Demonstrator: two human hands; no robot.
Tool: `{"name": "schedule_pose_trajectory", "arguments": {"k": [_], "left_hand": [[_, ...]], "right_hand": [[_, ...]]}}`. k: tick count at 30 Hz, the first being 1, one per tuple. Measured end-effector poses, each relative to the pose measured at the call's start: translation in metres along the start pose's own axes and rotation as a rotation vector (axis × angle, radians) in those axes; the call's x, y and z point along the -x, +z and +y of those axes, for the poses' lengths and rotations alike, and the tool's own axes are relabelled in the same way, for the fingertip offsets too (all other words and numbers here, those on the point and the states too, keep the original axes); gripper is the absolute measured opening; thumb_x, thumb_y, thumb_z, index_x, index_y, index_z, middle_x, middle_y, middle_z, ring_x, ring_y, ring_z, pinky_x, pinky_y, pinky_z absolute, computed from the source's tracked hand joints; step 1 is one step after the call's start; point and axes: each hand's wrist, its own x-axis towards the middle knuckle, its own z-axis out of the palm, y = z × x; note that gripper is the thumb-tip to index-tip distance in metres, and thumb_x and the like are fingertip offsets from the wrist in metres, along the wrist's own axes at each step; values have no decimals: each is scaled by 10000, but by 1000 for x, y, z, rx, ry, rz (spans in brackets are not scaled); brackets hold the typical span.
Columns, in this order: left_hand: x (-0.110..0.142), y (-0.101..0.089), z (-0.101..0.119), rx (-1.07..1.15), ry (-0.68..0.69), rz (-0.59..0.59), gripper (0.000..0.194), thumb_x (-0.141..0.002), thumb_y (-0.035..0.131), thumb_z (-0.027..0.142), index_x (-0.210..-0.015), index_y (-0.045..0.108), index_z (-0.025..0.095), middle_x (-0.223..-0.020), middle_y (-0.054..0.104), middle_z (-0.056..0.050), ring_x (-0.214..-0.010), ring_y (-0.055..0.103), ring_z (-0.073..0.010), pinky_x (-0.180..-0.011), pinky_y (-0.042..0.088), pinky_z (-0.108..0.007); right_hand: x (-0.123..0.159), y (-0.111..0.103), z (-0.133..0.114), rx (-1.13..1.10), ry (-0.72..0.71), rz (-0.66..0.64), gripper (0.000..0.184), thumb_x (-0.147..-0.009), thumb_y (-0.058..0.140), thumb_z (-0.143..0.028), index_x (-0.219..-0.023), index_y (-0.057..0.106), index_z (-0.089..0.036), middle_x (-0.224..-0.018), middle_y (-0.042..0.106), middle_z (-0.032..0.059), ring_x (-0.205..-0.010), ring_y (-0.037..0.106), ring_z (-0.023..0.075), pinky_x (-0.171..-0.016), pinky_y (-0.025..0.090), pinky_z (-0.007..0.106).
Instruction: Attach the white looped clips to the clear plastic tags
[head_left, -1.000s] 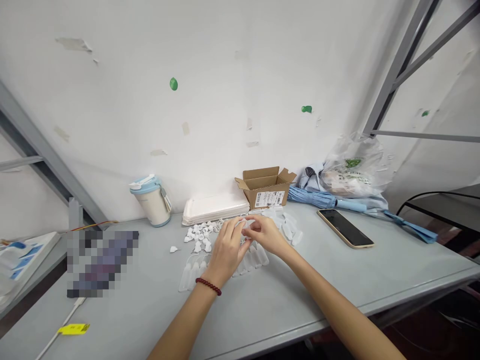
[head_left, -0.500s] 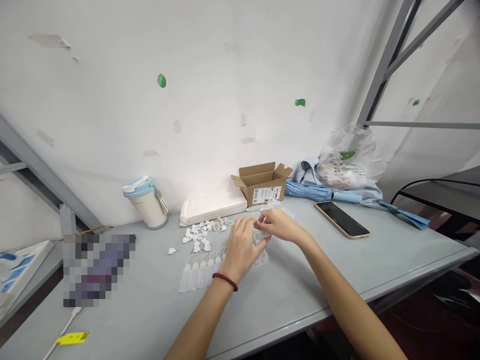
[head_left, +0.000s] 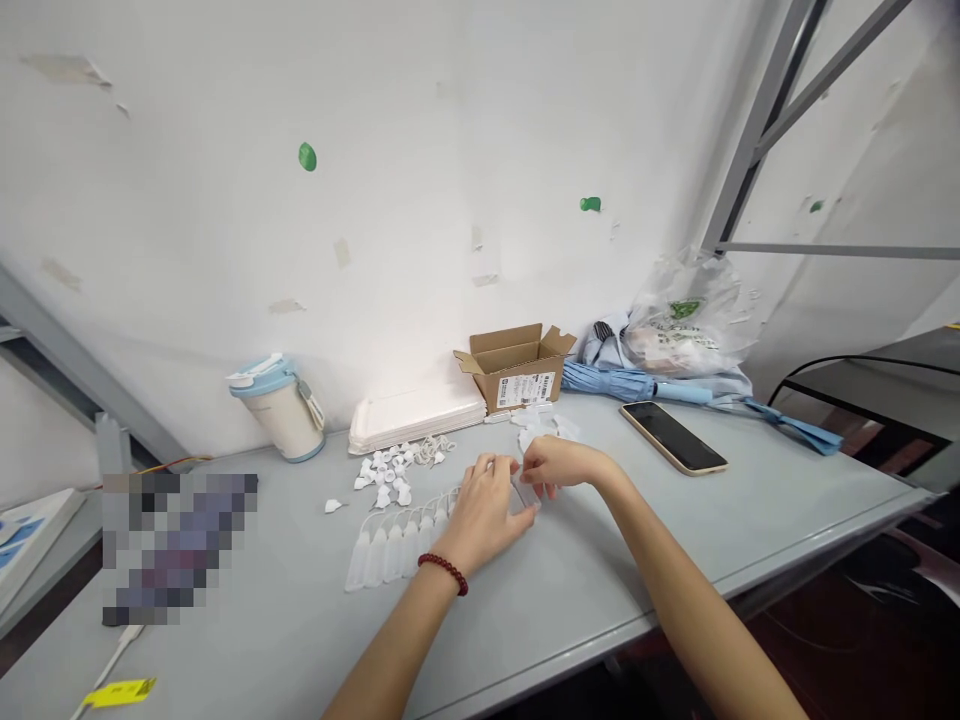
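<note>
My left hand (head_left: 486, 508), with a red bead bracelet on its wrist, lies over the right part of a row of translucent white plastic tubes (head_left: 394, 552) with thin white cord loops at their tops. Its fingers are bent and its thumb stands apart. Close beside it, my right hand (head_left: 559, 464) has its fingers pinched together at the top of a clear plastic piece (head_left: 529, 494) between the hands. What exactly the pinch holds is hidden. Beyond the left hand lie small white plastic caps (head_left: 384, 470) and a heap of white cord loops (head_left: 431, 450).
A cardboard box (head_left: 517, 370) stands open behind more translucent pieces (head_left: 540, 420), beside a stack of white envelopes (head_left: 416, 415). To the right lie a phone (head_left: 673, 438) and a folded blue umbrella (head_left: 611, 380). A cup (head_left: 277, 410) stands at the left.
My right hand has come down and a little away from my left fingertips, onto the clear piece. My left hand stays over the row. The view has shifted slightly.
</note>
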Motion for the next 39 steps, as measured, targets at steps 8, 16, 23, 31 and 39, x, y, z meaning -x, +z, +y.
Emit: {"name": "schedule_pose_trajectory", "arguments": {"k": [8,16,23,31,39], "left_hand": [[2,1,-2,-35,26,-13,351,-729,625,273,-1040,483,192,-1053,564,-97,-1040,505,-262,-833,441,-388],[3,4,-6,-46,33,-27,423,-718,668,272,-1080,470,178,-1076,553,-105,-1069,487,-269,-847,435,-394],[2,5,-8,-35,27,-18,446,-721,685,314,-1090,472,179,-1083,565,-104,-1052,506,-266,-837,441,-400],[3,6,-6,-52,-12,-38,500,-705,694,293,-1128,465,159,-1097,567,-117,-1073,489,-279,-863,428,-411],[5,6,-8,-47,6,-42,484,-726,672,288,-1145,456,176,-1100,565,-109,-1066,499,-270,-859,428,-399]], "right_hand": [[0,-1,-1,-10,-27,-1,189,-686,493,-166,-504,541,-152,-561,646,28,-448,515,109,-524,398,231],[-2,1,1,-103,50,-36,104,-704,474,-148,-641,556,-133,-569,641,31,-444,572,120,-456,430,217],[-3,1,-1,-143,78,-30,138,-733,478,-135,-796,597,-102,-603,670,45,-461,614,133,-453,457,213],[-1,1,-4,-152,89,-27,142,-751,477,-131,-808,602,-94,-597,671,46,-437,605,128,-446,460,215],[-3,2,-1,-154,62,-33,90,-748,462,-120,-745,553,-117,-557,635,25,-418,590,122,-422,458,206]]}}
